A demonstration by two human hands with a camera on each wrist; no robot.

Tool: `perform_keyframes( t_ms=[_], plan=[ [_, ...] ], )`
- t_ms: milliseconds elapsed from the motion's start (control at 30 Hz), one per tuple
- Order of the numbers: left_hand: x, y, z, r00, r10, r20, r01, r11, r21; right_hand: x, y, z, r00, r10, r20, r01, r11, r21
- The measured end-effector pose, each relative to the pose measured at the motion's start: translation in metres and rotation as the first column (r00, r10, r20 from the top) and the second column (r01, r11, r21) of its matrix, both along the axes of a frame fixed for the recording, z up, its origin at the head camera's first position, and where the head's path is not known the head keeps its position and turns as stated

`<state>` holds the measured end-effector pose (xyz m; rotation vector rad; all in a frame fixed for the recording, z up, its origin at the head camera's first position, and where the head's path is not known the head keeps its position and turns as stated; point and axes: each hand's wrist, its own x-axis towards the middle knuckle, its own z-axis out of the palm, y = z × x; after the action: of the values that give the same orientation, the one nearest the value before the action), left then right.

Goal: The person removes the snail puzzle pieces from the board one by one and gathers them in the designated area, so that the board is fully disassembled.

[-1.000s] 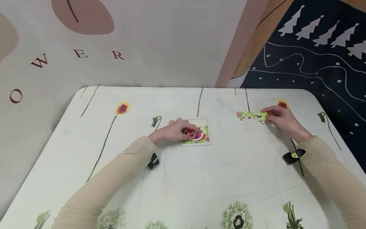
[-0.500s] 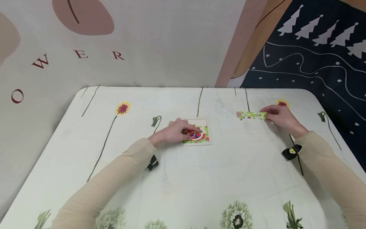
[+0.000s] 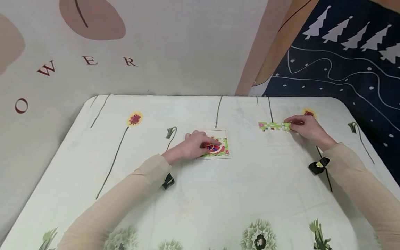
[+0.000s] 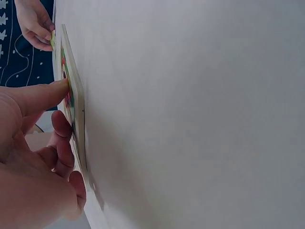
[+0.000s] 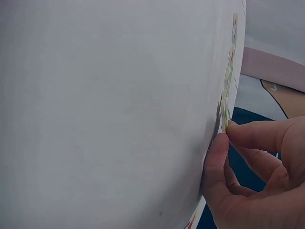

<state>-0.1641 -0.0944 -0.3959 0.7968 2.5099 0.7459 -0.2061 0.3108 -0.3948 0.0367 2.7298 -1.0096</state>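
Observation:
Towards the back right of the table, a short row of green puzzle pieces point(image 3: 272, 126) lies flat. My right hand point(image 3: 307, 127) pinches the piece at the right end of this row between thumb and fingers; the right wrist view shows the row edge-on with the fingertips at its near end. At the middle of the table lies a light puzzle board point(image 3: 215, 133) with a partly assembled red, blue and green picture. My left hand point(image 3: 194, 144) rests on the board's left part, index finger stretched over the picture and covering some of it.
A white cloth printed with flowers covers the table point(image 3: 237, 194). A pale wall hanging point(image 3: 187, 52) with letters and a dark one point(image 3: 343, 69) with white trees stand behind the far edge. Dark wrist cameras point(image 3: 318, 166) hang below both sleeves.
My right hand has moved slightly left with the end piece, which was tilted and now lines up with the row. The left hand stays on the board, nearly unmoved.

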Motion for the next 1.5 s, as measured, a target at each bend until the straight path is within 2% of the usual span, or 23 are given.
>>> perform_keyframes(
  t_ms=[200,400,500,667,833,1067,1200,1400,1500],
  plan=[
    [0.001,-0.001,-0.005,1.000,-0.018,-0.024,0.019,0.999,0.029,0.001,0.002,-0.001,1.000,-0.002,0.009,0.002,1.000,0.000],
    [0.000,-0.007,-0.006,0.999,-0.035,-0.019,0.037,0.987,0.158,0.006,0.002,0.002,0.996,-0.068,-0.050,0.066,0.997,-0.050],
    [0.000,-0.011,-0.004,1.000,-0.026,0.012,0.023,0.981,0.194,0.009,0.000,0.005,0.994,-0.065,-0.084,0.059,0.995,-0.078],
    [-0.001,-0.015,-0.001,0.997,-0.010,0.077,-0.005,0.981,0.196,0.013,-0.009,0.008,0.995,-0.047,-0.093,0.040,0.996,-0.077],
    [-0.004,-0.015,-0.003,0.996,-0.027,0.080,0.011,0.981,0.193,0.015,-0.020,0.011,0.996,-0.034,-0.078,0.027,0.995,-0.095],
    [-0.006,-0.011,-0.008,0.994,-0.094,0.053,0.078,0.966,0.248,0.017,-0.033,0.015,0.997,0.005,-0.071,-0.014,0.991,-0.134],
    [-0.007,-0.008,-0.007,0.990,-0.136,0.048,0.121,0.964,0.237,0.018,-0.039,0.014,0.997,0.035,-0.073,-0.046,0.986,-0.161],
    [-0.013,-0.007,-0.010,0.982,-0.170,0.079,0.149,0.963,0.225,0.016,-0.053,0.012,0.996,0.089,-0.029,-0.093,0.973,-0.212],
    [-0.015,-0.007,-0.012,0.980,-0.175,0.097,0.151,0.964,0.219,0.017,-0.063,0.010,0.992,0.122,-0.040,-0.128,0.961,-0.245]
  ],
)
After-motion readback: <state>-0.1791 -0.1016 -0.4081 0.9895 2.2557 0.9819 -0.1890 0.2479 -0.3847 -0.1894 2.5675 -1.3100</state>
